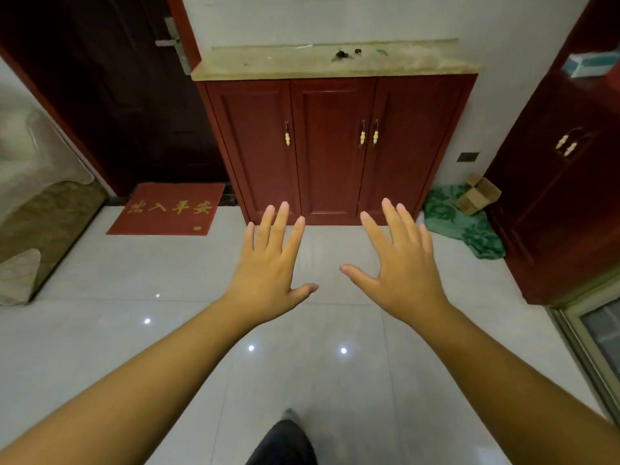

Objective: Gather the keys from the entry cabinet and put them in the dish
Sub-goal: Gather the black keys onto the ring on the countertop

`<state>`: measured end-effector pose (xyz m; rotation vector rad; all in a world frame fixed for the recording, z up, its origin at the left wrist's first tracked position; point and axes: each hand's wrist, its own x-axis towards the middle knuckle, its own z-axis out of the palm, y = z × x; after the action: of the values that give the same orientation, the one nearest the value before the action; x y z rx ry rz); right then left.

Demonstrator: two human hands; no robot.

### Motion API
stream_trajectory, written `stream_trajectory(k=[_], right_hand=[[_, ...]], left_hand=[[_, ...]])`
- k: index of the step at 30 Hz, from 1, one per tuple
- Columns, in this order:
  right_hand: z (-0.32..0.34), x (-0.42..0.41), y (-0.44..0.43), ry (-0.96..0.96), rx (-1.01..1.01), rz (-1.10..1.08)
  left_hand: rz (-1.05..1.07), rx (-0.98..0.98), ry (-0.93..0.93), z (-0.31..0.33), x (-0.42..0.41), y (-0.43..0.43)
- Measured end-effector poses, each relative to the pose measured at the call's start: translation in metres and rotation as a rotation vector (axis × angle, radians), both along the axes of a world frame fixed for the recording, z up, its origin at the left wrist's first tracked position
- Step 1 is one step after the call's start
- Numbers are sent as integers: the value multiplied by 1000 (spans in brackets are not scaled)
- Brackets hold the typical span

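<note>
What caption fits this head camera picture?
Both open, the left hand and right hand reach toward the red entry cabinet.

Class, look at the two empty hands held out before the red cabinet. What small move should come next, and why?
Probably step closer to the cabinet. Both the left hand and right hand are open and empty, short of its stone top, where small dark items, possibly the keys, lie.
</note>
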<state>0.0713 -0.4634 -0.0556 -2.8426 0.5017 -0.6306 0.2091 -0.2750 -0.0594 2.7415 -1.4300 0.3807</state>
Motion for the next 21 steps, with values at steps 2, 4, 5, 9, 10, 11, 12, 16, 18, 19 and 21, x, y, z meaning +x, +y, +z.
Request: stream_trajectory(k=[2,4,5,9,10,11,12,16,18,19,21], right_hand=[[-3,31,-21,0,1,5],[-6,65,-42,9,-9,-10],[-6,82,-52,16,-13,-20],[2,155,-89,30,6,-49],[6,174,-98,25,12,-51],[10,193,-107,14,10,-54],[14,214,-117,2,-2,-58],[22,285,-157,-29,-19,-106],[22,309,-173,-27,-9,-117],[22,321,-181,-24,-3,-115],[23,343,-201,-16,-1,-119]], left_hand=[[-10,-1,2,-5,29,-20],[-14,-7,-3,-10,63,-42],[-18,-15,2,-12,81,-53],[-30,-58,50,-10,153,-95],[-33,-61,64,-8,170,-105],[-35,-62,69,-7,188,-116],[-40,-63,66,-5,207,-127],[-79,-54,47,1,276,-173],[-91,-55,54,4,301,-193],[-92,-60,58,5,313,-203],[-98,-62,51,7,336,-225]])
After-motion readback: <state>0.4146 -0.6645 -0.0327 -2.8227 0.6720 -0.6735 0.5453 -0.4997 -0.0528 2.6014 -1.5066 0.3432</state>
